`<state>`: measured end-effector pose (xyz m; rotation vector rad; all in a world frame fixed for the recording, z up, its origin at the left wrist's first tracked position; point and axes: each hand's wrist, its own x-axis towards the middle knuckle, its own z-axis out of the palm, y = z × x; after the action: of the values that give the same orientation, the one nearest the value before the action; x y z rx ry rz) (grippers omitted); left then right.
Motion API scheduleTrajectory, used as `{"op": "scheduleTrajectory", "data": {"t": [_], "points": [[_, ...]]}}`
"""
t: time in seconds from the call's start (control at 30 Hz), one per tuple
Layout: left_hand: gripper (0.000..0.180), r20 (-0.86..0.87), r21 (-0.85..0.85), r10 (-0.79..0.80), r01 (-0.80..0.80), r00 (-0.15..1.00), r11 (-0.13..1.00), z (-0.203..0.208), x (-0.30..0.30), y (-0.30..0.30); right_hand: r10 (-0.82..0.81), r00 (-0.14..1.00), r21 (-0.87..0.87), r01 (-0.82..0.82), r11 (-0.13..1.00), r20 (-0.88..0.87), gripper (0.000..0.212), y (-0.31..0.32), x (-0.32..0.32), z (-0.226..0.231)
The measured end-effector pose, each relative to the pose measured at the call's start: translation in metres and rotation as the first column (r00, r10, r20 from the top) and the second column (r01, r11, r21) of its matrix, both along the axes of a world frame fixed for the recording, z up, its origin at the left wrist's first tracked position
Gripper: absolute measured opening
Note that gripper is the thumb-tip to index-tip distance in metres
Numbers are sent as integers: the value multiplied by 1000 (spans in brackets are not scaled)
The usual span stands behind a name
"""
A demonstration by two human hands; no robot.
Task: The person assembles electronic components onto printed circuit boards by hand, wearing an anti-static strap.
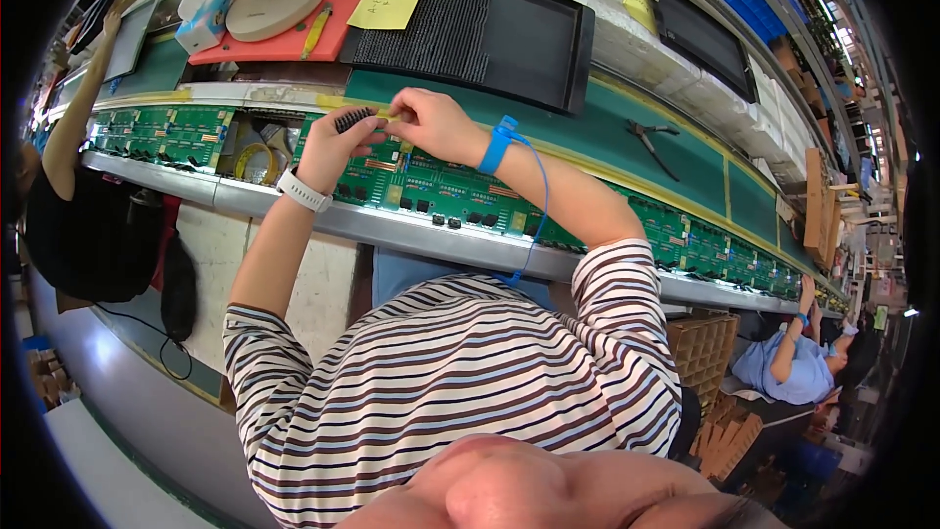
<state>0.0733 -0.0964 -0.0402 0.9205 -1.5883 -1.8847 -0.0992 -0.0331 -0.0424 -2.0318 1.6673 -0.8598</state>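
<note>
Both of my hands are raised over the green circuit board [431, 186] lying on the conveyor rail [392, 225] in front of me. My left hand [333, 142] pinches a black pin connector [354, 119] between thumb and fingers, held level so the pins show. My right hand [431, 122] is closed on its other end, steadying it. Farther off lie a black tray [529, 39] and pliers [651, 142].
</note>
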Motion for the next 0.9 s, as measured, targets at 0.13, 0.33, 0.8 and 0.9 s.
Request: {"op": "scheduleTrajectory", "data": {"t": [0.13,0.33,0.8,0.9], "points": [[25,-60,85,10,-4,998,996,0,-4,-1,-31,932,9,30,1000,362,23,-10,11,2],[24,-23,46,58,-57,998,997,0,2,-12,-113,825,200,0,980,554,17,-38,4,-12],[26,38,-201,187,-176,982,964,-3,56,-45,88,975,130,-62,990,-204,22,-50,-2,-23],[25,-21,-215,279,-277,960,937,-13,74,-64,91,960,108,-65,992,-266,21,-48,2,-23]]}}
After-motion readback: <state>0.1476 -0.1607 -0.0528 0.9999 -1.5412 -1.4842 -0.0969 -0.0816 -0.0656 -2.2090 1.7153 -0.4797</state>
